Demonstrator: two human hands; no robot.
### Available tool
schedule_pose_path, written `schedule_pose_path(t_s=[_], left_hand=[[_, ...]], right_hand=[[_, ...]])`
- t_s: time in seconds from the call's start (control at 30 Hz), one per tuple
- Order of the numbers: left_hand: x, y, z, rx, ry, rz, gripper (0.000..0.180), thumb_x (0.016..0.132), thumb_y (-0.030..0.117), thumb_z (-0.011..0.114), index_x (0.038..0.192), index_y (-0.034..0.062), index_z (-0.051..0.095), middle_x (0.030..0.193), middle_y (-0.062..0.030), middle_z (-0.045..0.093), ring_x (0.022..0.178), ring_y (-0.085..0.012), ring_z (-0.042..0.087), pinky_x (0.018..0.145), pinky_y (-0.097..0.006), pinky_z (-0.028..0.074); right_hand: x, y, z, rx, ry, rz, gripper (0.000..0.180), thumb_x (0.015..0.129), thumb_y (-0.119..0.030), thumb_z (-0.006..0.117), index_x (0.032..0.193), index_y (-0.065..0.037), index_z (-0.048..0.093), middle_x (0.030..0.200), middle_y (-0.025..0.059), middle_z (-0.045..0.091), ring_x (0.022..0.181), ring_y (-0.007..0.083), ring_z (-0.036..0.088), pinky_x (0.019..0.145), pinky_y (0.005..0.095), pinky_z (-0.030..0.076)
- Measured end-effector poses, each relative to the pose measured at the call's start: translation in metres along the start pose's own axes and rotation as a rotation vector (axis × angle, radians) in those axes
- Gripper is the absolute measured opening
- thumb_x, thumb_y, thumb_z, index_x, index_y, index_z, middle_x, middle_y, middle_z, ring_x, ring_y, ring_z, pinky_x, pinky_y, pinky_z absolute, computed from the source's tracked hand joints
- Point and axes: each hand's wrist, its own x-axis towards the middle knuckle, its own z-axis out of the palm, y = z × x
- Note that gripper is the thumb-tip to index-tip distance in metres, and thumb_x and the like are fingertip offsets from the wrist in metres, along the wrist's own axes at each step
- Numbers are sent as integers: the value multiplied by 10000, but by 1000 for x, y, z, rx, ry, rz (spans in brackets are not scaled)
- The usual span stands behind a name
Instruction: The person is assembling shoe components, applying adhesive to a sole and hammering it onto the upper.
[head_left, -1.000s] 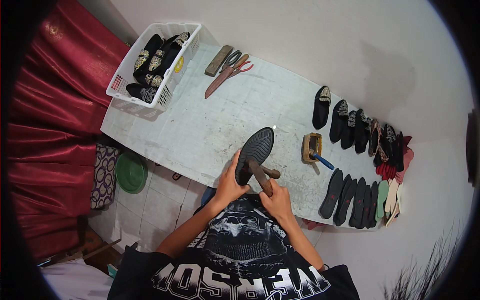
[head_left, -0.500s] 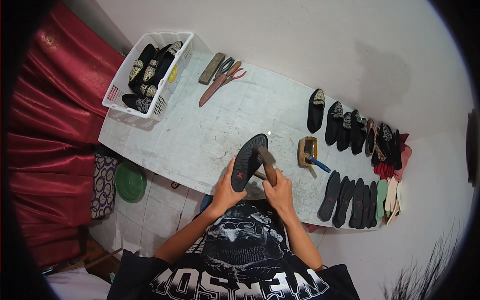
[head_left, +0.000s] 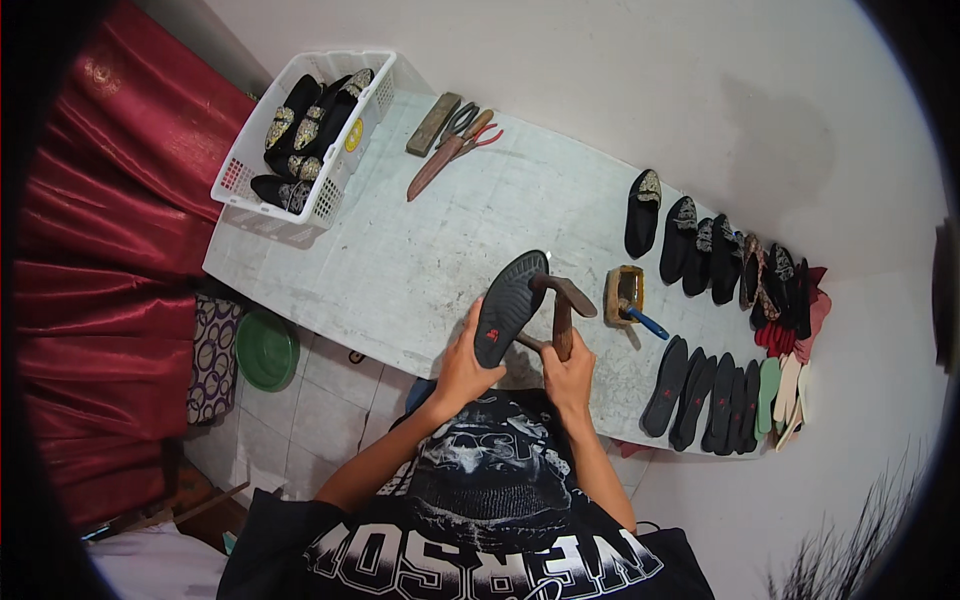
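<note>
My left hand (head_left: pixel 466 366) is closed round the heel part of a shoe (head_left: pixel 506 318). The shoe is tilted with its ribbed black sole facing up and its toe pointing away from me. In my right hand (head_left: pixel 569 378) is a hammer (head_left: pixel 563 325), gripped by its wooden handle. One end of the hammer's dark head lies at the right edge of the sole, near the toe; I cannot tell whether they touch. A bar-like piece shows between the shoe and my right hand, mostly hidden behind them.
To the right sit a glue container (head_left: pixel 612 297) with a blue-handled brush (head_left: pixel 648 322), black soles (head_left: pixel 664 386) and several shoes (head_left: pixel 643 215). A white basket (head_left: pixel 335 190) of shoes stands far left. Beside it lie a whetstone-like block (head_left: pixel 433 124), pliers (head_left: pixel 484 135) and a sheath-like brown tool (head_left: pixel 434 168).
The hammer's head has shifted right, from over the sole to its edge, and more of the head shows. The shoe has moved slightly right and away. Both hands keep their hold.
</note>
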Motion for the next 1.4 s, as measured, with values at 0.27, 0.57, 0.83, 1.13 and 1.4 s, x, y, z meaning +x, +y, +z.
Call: schedule_pose_path(t_s=[0.27,0.57,0.83,1.13,1.4], left_hand=[[20,1,5,-25,44,92,1117,688,106,774,1652,123,212,1411,-310,545,1252,-490,575,1026,-479,502],[36,7,4,125,27,50,1198,646,122,813,1667,234,196,1134,-247,608,1081,-462,626,919,-488,533],[42,11,5,150,14,31,1204,652,130,835,1667,255,200,1108,-225,595,1075,-453,628,934,-486,529],[37,10,6,104,21,47,1203,652,127,818,1671,252,190,1116,-244,618,1070,-451,637,923,-483,529],[22,5,-4,124,14,58,1197,672,104,832,1670,237,184,1164,-259,630,1097,-456,639,938,-487,532]], right_hand=[[-7,-6,-6,-18,-9,-24,220,825,-148,622,914,51,593,611,157,490,560,207,438,563,397,429],[-19,12,-2,-88,-77,-25,239,814,-159,629,918,51,585,670,283,574,615,447,628,610,472,481],[-29,6,-6,-198,-78,-101,239,818,-165,631,933,41,596,679,295,587,642,496,627,614,491,489],[1,7,-21,-224,-79,-75,206,820,-153,635,860,31,552,652,287,577,624,495,615,593,508,469],[-12,4,-12,-322,-155,-148,248,800,-207,663,906,7,599,709,301,631,691,523,634,631,556,496]])
